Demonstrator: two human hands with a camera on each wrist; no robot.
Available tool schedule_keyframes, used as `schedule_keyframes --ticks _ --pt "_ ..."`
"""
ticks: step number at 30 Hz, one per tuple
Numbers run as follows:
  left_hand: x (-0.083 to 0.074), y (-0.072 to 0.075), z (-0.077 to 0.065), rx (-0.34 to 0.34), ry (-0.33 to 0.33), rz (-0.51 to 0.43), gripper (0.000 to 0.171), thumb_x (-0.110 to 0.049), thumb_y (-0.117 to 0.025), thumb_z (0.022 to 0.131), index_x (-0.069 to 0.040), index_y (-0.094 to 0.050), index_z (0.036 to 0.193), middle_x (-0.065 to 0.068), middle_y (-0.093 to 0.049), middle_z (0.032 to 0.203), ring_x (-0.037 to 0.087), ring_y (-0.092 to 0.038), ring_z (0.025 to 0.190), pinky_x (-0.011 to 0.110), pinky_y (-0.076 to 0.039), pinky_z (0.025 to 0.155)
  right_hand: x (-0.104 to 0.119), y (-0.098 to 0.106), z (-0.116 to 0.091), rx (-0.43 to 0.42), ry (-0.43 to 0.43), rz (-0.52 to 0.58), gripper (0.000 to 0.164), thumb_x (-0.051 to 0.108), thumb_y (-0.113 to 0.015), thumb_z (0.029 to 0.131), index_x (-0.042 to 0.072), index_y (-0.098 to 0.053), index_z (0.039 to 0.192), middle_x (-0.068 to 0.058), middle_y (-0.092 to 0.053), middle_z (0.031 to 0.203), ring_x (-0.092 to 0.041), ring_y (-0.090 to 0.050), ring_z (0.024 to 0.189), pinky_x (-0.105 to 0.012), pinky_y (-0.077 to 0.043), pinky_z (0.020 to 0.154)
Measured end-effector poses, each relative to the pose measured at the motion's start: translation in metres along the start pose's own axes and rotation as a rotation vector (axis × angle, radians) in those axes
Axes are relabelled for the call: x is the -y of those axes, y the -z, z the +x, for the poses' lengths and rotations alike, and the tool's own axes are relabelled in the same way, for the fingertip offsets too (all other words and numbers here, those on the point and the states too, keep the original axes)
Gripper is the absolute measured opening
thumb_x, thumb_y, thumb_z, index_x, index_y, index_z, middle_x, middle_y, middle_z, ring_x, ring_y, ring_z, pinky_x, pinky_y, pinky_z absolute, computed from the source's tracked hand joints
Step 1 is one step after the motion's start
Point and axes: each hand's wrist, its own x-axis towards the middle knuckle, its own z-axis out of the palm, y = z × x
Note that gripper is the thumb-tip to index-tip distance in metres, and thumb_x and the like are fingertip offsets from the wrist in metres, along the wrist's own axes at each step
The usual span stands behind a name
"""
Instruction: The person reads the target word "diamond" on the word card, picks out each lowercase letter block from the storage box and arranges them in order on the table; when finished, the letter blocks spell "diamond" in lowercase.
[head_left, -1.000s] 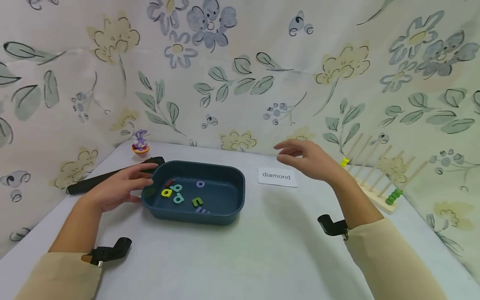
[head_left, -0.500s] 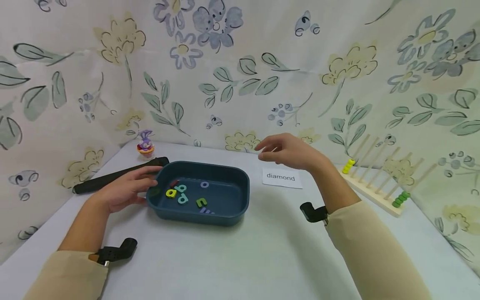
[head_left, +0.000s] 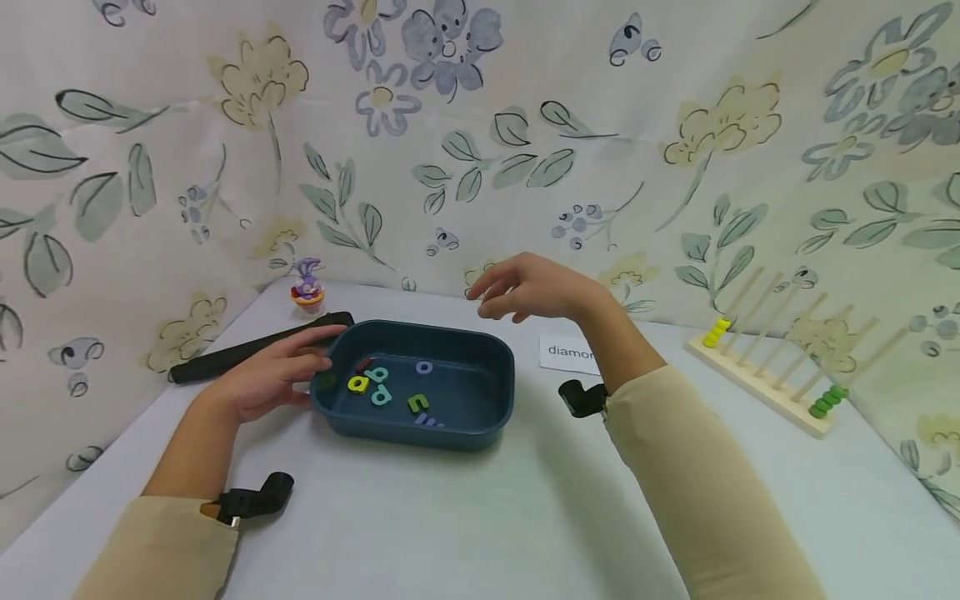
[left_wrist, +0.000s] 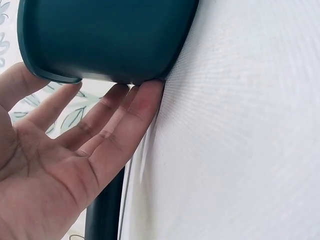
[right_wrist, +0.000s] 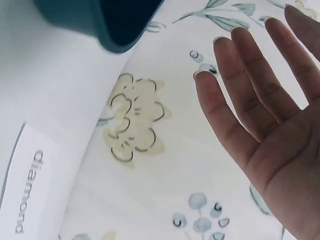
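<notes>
Rounded dark-teal tray [head_left: 472, 393], small coloured letters [head_left: 412, 405] inside; left hand [head_left: 266, 379], fingers spread, touching its wall; right hand [head_left: 542, 287] raised, fingers loose, empty.

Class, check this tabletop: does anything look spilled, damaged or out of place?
Nothing stands out: small coloured letters lie inside the dark-blue rectangular tray, and the pale wooden bead abacus rests on its base.

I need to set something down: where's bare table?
Free: white table in front of the dark-blue rectangular tray, between beige sleeves; also between right sleeve and wooden bead abacus. Crowded: tray's left, with left hand and long black bar.
</notes>
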Motion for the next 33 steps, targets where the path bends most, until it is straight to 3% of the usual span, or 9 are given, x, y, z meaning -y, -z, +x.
schedule_keyframes --ticks 5,13,24,33 --pt "0.001 -0.002 0.002 -0.004 0.003 -0.006 0.067 -0.02 -0.053 0.106 -0.017 -0.022 0.165 0.023 -0.023 0.168 0.052 -0.033 0.148 0.057 -0.054 0.1 0.002 -0.005 0.017 0.018 0.011 0.063 0.031 0.027 -0.071 0.096 0.019 -0.073 0.125 -0.004 -0.074 0.124 -0.022 -0.072 0.106 -0.041 -0.06 0.09" --pt "0.007 -0.003 0.001 -0.029 0.02 -0.022 0.067 -0.02 -0.057 0.106 -0.02 -0.025 0.165 0.024 -0.03 0.165 0.043 -0.046 0.138 0.05 -0.058 0.093 0.003 -0.019 0.042 0.051 -0.004 0.087 0.028 0.025 -0.071 0.096 0.019 -0.073 0.123 -0.004 -0.075 0.12 -0.024 -0.071 0.109 -0.041 -0.06 0.09" --pt "0.002 0.001 -0.001 -0.036 0.013 -0.012 0.065 -0.021 -0.054 0.107 -0.02 -0.025 0.165 0.021 -0.024 0.169 0.051 -0.034 0.148 0.057 -0.055 0.098 0.011 -0.038 0.067 0.081 0.05 0.171 0.026 0.023 -0.072 0.096 0.018 -0.074 0.122 -0.004 -0.075 0.121 -0.023 -0.071 0.106 -0.041 -0.06 0.09" --pt "0.001 0.0 -0.001 -0.029 0.027 -0.035 0.066 -0.021 -0.054 0.106 -0.019 -0.025 0.165 0.021 -0.025 0.168 0.05 -0.032 0.149 0.059 -0.054 0.1 0.012 -0.053 0.081 0.164 0.017 0.133 0.028 0.022 -0.074 0.095 0.018 -0.075 0.123 -0.001 -0.075 0.12 -0.021 -0.07 0.108 -0.042 -0.059 0.091"
